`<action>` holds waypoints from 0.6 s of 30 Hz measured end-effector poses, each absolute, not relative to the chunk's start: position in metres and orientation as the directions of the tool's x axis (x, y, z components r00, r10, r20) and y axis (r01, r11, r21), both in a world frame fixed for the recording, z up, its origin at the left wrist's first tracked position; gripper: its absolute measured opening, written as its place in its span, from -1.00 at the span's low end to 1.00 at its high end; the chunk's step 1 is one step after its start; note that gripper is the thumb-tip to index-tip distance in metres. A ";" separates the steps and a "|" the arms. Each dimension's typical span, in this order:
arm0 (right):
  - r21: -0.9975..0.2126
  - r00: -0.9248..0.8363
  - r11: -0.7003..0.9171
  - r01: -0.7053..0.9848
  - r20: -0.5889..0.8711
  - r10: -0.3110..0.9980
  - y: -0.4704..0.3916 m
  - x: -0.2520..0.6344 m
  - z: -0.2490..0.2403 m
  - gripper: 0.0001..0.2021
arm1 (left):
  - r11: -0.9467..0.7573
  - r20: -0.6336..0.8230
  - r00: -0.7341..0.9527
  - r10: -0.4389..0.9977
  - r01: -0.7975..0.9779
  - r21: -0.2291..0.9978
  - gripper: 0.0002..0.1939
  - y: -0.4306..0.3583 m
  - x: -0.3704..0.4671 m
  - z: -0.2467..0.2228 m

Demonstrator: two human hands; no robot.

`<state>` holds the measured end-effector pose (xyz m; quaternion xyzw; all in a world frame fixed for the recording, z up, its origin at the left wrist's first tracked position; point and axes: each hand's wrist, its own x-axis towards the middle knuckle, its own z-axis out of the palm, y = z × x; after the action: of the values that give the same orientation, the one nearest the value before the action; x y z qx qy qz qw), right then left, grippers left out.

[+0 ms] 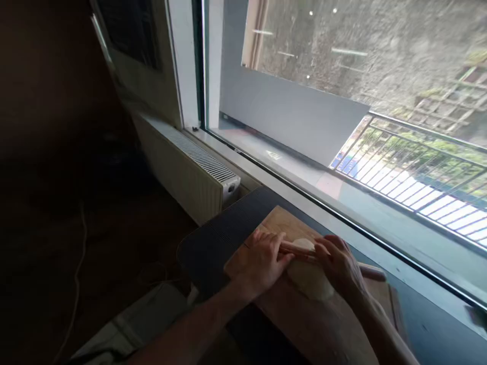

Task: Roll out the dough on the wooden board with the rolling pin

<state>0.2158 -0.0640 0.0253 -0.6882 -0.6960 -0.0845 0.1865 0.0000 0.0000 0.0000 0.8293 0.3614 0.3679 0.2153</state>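
A wooden rolling pin [299,248] lies across a flat, pale piece of dough [310,280] on a wooden board [283,223]. My left hand [268,256] is closed on the pin's left part, its thumb reaching toward the dough. On the right part, my right hand [337,261] has its fingers curled round the pin, and the pin's right end shows past the wrist. The dough spreads on both sides of the pin, between my hands. Part of the board is hidden under my forearms.
The board rests on a dark table [220,238] beside a large window. A white radiator [190,162] stands under the sill, left of the table. A pale cable [79,268] runs over the dark floor. Outside is a metal railing [418,177].
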 end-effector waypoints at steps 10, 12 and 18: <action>-0.079 0.193 -0.182 0.980 0.168 0.967 -0.159 0.248 0.017 -0.71 | -0.580 0.296 0.503 0.812 0.637 0.508 -0.87 -0.017 0.019 0.023; -0.118 0.252 -0.238 0.964 0.125 0.960 -0.165 0.244 0.018 -0.70 | -0.580 0.264 0.525 0.809 0.638 0.507 -0.89 -0.018 0.019 0.023; -0.217 0.394 -0.367 0.905 0.095 0.914 -0.169 0.238 0.013 -0.63 | -0.656 0.239 0.641 0.729 0.554 0.513 -0.82 -0.001 -0.010 0.017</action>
<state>0.2379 -0.1688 0.0128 -0.8266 -0.5501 0.0208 0.1172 -0.0102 -0.0008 0.0171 0.8834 0.3630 0.2180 0.2008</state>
